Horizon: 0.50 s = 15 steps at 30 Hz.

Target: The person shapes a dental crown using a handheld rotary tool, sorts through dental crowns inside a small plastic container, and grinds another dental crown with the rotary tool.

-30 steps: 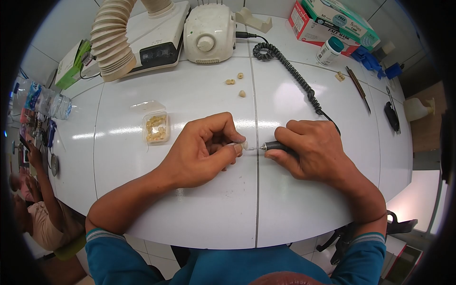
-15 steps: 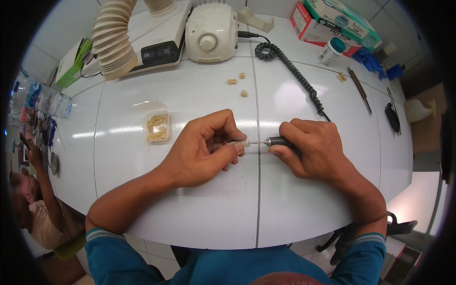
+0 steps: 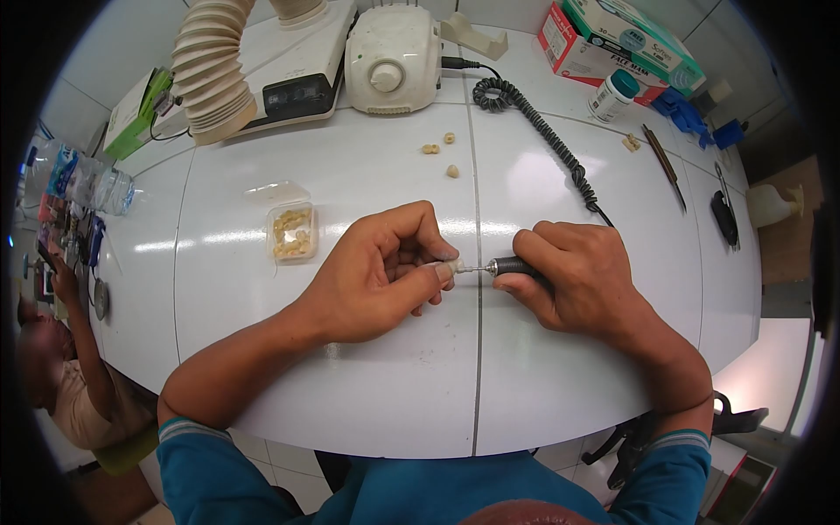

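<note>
"Black grip, steel nose, aimed straight at my left side: that's the handpiece, with my right hand wrapped firmly round it."

"And the other one?"

"Pinching! Thumb and forefinger of my left hand close on one small pale piece, the other fingers curled in behind. It's all well toward me from the control unit, slightly to its right."

"Is the tip on it?"

"The thin metal bit is right up at the piece's edge. Touching or just off it, I can't tell at this size, nor whether it's spinning."

"So where's the danger?"

"My fingertips, I'd say, sitting right beside that bit. If it turns and catches, it could skid off into my thumb. Pinch too lightly and the piece might twist out and fly; press too hard and something this small could chip."

"Anything else?"

"Three loose pale pieces lie just toward me from the control unit, and the clear box with more sits farther toward me, left of it. A dropped piece could get mixed up among those. And the coiled cord, plugged into the unit's right side: one snag could tug my aim off line!"
</note>
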{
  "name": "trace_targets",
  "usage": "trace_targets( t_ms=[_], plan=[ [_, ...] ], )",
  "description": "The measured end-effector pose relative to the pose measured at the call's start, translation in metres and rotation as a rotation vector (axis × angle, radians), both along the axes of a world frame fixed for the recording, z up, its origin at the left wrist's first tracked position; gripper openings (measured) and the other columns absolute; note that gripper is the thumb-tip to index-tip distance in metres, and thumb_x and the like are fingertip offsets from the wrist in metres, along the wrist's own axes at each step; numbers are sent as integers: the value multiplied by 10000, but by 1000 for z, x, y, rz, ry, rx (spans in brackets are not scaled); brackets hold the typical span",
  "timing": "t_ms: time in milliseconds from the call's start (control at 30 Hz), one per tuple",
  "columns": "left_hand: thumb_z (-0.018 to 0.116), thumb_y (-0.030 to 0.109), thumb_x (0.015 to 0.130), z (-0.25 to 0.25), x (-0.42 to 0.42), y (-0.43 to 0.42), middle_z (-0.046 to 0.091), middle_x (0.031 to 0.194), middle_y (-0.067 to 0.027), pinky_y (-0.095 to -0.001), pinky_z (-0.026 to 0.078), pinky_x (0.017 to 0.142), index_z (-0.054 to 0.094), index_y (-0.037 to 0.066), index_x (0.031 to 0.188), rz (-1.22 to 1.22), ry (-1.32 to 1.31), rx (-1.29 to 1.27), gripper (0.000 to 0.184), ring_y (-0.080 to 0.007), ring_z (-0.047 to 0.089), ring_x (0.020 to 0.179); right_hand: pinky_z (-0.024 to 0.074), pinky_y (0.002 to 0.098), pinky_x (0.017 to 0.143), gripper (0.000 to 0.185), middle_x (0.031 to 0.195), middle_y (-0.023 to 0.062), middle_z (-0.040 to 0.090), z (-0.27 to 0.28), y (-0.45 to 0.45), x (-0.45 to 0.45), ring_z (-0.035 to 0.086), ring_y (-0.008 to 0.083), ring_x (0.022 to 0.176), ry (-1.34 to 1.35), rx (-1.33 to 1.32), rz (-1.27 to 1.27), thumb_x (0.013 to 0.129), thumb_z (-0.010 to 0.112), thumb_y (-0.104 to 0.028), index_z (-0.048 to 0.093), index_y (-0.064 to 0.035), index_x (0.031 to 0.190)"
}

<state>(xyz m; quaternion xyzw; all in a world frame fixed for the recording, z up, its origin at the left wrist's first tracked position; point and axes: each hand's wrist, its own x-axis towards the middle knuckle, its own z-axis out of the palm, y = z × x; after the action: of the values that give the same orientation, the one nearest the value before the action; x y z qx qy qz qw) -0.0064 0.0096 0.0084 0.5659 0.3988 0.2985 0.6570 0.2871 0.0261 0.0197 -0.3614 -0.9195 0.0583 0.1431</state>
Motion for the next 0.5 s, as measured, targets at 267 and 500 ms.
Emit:
trace_targets(
  t_ms=[267, 500],
  plan=[
    [717, 117, 1064, 7, -2, 3, 736, 951, -76, -242, 551, 643, 627, 49, 1103, -5, -17, -50, 120, -103, 738, 840, 467, 428, 511, 409, 714, 48, 617, -3, -5, -3, 648, 268, 580, 42, -24, -41, 1025, 813, -481, 693, -98, 951],
    [713, 104, 1057, 5, -2, 4, 746, 949, -80, -236, 551, 632, 641, 37, 1113, -14, -21, -52, 113, -101, 748, 826, 466, 423, 504, 415, 702, 47, 605, -2, -8, -5, 641, 258, 571, 24, -2, -47, 1029, 809, -486, 693, -96, 949]
  ],
)
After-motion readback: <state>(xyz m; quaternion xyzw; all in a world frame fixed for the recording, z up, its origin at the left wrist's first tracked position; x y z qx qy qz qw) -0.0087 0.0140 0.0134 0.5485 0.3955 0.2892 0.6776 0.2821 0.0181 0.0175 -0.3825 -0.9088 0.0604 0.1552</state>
